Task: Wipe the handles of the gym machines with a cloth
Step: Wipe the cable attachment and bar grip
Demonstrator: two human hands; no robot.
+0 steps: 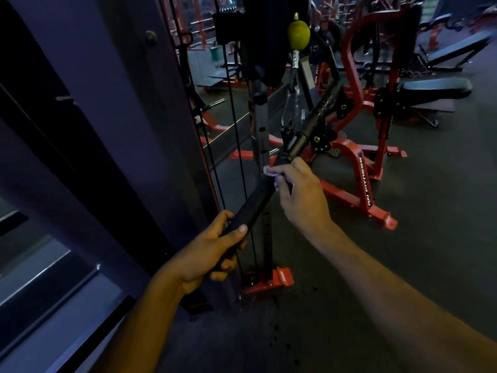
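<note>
Nearest the camera, the left hand (212, 251) has its grip clenched round the lower end of the black bar (258, 192), thumb over the top and fingers curled beneath. Further up, the right hand (298, 195) grasps a pale cloth (271, 172) and presses it against the bar just below the collar where the padded handle meets the bare tube. Only a small bunch of cloth shows past the fingers; the rest is hidden in the palm.

Beyond the hands, the bar runs up towards a yellow-green stopper (298, 35) on the cable. Two thin black cables (236, 146) hang just beside the left hand, in front of the dark upright (262, 146). Red machine frames (357, 170) stand on the floor (430, 238) behind.

Likely trouble: the bar hangs from a cable, so it probably swings if the left hand loosens, and the cloth would skid off. Being so bunched, the cloth may clean only a narrow stripe and miss the far side. Knuckles could brush the cables on a downward stroke. The stretch under the left hand cannot be wiped until that hand moves.
</note>
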